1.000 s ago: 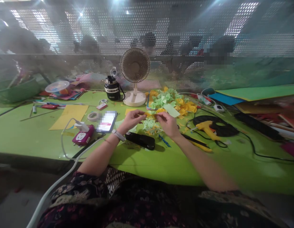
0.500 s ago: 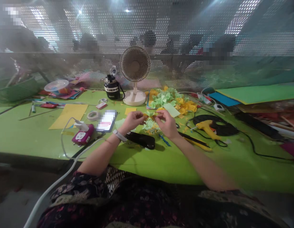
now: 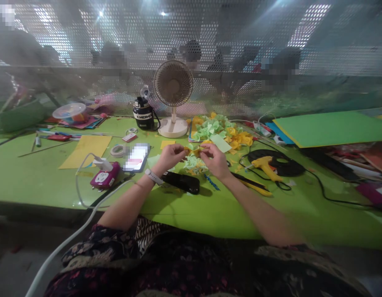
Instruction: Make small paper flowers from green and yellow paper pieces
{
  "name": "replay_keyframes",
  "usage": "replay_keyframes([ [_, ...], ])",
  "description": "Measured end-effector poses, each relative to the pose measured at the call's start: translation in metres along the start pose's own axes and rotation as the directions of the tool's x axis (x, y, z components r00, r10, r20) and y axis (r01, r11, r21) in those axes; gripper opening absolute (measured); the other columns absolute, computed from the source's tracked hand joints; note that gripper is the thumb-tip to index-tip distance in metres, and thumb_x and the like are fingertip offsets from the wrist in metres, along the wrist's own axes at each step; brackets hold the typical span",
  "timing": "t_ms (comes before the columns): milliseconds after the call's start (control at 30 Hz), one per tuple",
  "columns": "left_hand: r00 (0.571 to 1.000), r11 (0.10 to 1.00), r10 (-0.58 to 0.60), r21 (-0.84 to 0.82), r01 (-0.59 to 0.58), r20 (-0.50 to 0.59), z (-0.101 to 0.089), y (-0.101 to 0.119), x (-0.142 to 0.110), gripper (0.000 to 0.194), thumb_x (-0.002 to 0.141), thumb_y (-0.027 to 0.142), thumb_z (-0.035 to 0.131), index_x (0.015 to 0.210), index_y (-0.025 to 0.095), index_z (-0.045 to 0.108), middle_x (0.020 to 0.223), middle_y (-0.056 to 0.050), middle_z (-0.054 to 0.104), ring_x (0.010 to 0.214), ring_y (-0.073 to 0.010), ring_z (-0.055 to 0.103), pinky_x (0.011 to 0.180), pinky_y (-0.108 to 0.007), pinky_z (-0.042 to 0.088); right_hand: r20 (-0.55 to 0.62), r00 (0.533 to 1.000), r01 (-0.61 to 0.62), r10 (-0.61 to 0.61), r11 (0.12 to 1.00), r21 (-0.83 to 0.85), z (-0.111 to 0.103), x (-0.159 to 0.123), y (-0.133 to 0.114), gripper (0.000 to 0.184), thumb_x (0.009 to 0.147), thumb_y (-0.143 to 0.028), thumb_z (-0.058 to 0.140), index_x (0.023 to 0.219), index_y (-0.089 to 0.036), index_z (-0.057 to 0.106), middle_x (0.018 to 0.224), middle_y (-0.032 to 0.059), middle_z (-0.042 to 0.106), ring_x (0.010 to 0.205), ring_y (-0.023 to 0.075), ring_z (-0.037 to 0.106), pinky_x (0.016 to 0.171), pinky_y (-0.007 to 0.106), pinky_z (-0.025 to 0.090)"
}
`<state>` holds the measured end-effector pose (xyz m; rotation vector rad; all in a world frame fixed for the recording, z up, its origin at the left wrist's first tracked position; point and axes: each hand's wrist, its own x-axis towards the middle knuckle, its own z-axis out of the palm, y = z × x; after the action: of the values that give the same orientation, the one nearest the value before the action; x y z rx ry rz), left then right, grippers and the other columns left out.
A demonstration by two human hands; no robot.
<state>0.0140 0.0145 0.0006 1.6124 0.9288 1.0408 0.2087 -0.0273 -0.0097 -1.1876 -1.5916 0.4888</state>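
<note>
Between my two hands is a small piece of yellow paper [image 3: 193, 151], pinched at both ends. My left hand [image 3: 171, 158], with a pale watch on its wrist, closes thumb and fingers on the left end. The right end is in the fingertips of my right hand [image 3: 214, 160]. Just beneath lies a heap of green and yellow paper scraps [image 3: 193, 164]. Behind it spreads a pile of folded green and yellow paper pieces [image 3: 223, 131]. A black stapler-like object [image 3: 182, 182] rests under my left wrist, and a yellow utility knife [image 3: 252, 185] lies beside my right forearm.
A fan [image 3: 173, 84] and a black bottle [image 3: 143, 115] stand at the back. To the left are a phone [image 3: 136, 157], a tape roll [image 3: 118, 150] and a purple power socket [image 3: 106, 177]. Rightward lie a yellow glue gun [image 3: 266, 167] with its cord and green sheets [image 3: 329, 126].
My hands stay in nearly the same place, still pinching the yellow paper, which now shows more stretched between them. The whole view has shifted slightly.
</note>
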Motion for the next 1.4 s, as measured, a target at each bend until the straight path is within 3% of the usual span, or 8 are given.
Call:
replay_keyframes([
  [433, 0.997, 1.000, 0.026, -0.011, -0.027, -0.072, -0.005, 0.000, 0.002, 0.029, 0.076, 0.041, 0.074, 0.076, 0.013, 0.066, 0.069, -0.004, 0.070, 0.063, -0.0130, 0.069, 0.057, -0.021, 0.052, -0.059, 0.997, -0.047, 0.047, 0.999, -0.001, -0.013, 0.012, 0.014, 0.026, 0.088, -0.031, 0.057, 0.110, -0.019, 0.063, 0.097, 0.0083, 0.075, 0.085, 0.0212, 0.073, 0.083, 0.038, 0.057],
  [567, 0.989, 0.996, 0.001, -0.090, -0.014, -0.149, -0.008, 0.000, 0.005, 0.029, 0.075, 0.041, 0.074, 0.076, 0.013, 0.067, 0.069, -0.005, 0.070, 0.062, -0.0129, 0.069, 0.056, -0.021, 0.052, 0.080, 0.969, -0.233, 0.233, 0.972, -0.013, -0.026, 0.021, 0.021, 0.019, 0.084, -0.020, 0.062, 0.103, -0.018, 0.064, 0.082, 0.0036, 0.073, 0.071, 0.0185, 0.072, 0.079, 0.036, 0.058],
  [667, 0.988, 0.989, -0.028, -0.148, 0.005, -0.154, -0.009, 0.002, 0.006, 0.028, 0.074, 0.040, 0.074, 0.076, 0.013, 0.067, 0.070, -0.005, 0.071, 0.061, -0.0123, 0.069, 0.057, -0.021, 0.053, 0.200, 0.879, -0.430, 0.434, 0.901, -0.063, -0.038, 0.035, 0.024, 0.015, 0.079, -0.009, 0.067, 0.091, -0.017, 0.065, 0.069, 0.0002, 0.070, 0.059, 0.0158, 0.069, 0.069, 0.031, 0.058],
  [733, 0.989, 0.985, -0.042, -0.173, 0.017, -0.145, -0.009, 0.003, 0.007, 0.027, 0.073, 0.039, 0.075, 0.075, 0.013, 0.067, 0.070, -0.005, 0.071, 0.060, -0.0117, 0.068, 0.058, -0.021, 0.053, 0.134, 0.845, -0.515, 0.517, 0.856, -0.055, -0.048, 0.054, 0.025, 0.016, 0.077, -0.004, 0.068, 0.086, -0.017, 0.066, 0.066, 0.0007, 0.070, 0.054, 0.0147, 0.067, 0.062, 0.029, 0.057],
  [867, 0.991, 0.984, -0.030, -0.178, 0.006, -0.130, -0.008, 0.003, 0.006, 0.025, 0.073, 0.037, 0.076, 0.074, 0.013, 0.067, 0.069, -0.004, 0.071, 0.060, -0.0114, 0.068, 0.058, -0.021, 0.053, -0.203, 0.837, -0.516, 0.508, 0.857, 0.020, -0.068, 0.106, 0.027, 0.015, 0.082, -0.002, 0.064, 0.089, -0.016, 0.061, 0.063, 0.0005, 0.067, 0.053, 0.0124, 0.065, 0.059, 0.024, 0.055],
  [967, 0.991, 0.987, -0.009, -0.157, -0.013, -0.136, -0.008, 0.003, 0.007, 0.025, 0.073, 0.037, 0.076, 0.073, 0.013, 0.067, 0.067, -0.004, 0.070, 0.059, -0.0115, 0.067, 0.057, -0.021, 0.053, -0.274, 0.822, -0.504, 0.499, 0.862, 0.059, -0.076, 0.132, 0.028, 0.007, 0.088, -0.013, 0.064, 0.091, -0.017, 0.058, 0.063, 0.0003, 0.067, 0.056, 0.0130, 0.067, 0.059, 0.024, 0.055],
  [1133, 0.977, 0.983, 0.016, -0.173, -0.054, -0.211, -0.013, 0.008, 0.009, 0.024, 0.075, 0.036, 0.075, 0.073, 0.014, 0.067, 0.068, -0.004, 0.070, 0.059, -0.0112, 0.068, 0.055, -0.020, 0.053, -0.163, 0.834, -0.526, 0.527, 0.849, 0.051, -0.068, 0.114, 0.037, 0.007, 0.085, -0.015, 0.069, 0.083, -0.015, 0.063, 0.065, 0.0032, 0.070, 0.052, 0.0122, 0.066, 0.059, 0.025, 0.056],
  [1400, 0.883, 0.965, 0.131, -0.147, -0.219, -0.451, -0.043, 0.030, 0.015, 0.024, 0.084, 0.039, 0.071, 0.087, 0.016, 0.066, 0.084, -0.005, 0.074, 0.070, -0.0113, 0.071, 0.052, -0.017, 0.049, 0.251, 0.858, -0.462, 0.448, 0.887, 0.000, -0.039, 0.057, 0.035, 0.009, 0.082, -0.020, 0.073, 0.088, -0.014, 0.070, 0.079, 0.0092, 0.077, 0.059, 0.0134, 0.069, 0.060, 0.026, 0.056],
])
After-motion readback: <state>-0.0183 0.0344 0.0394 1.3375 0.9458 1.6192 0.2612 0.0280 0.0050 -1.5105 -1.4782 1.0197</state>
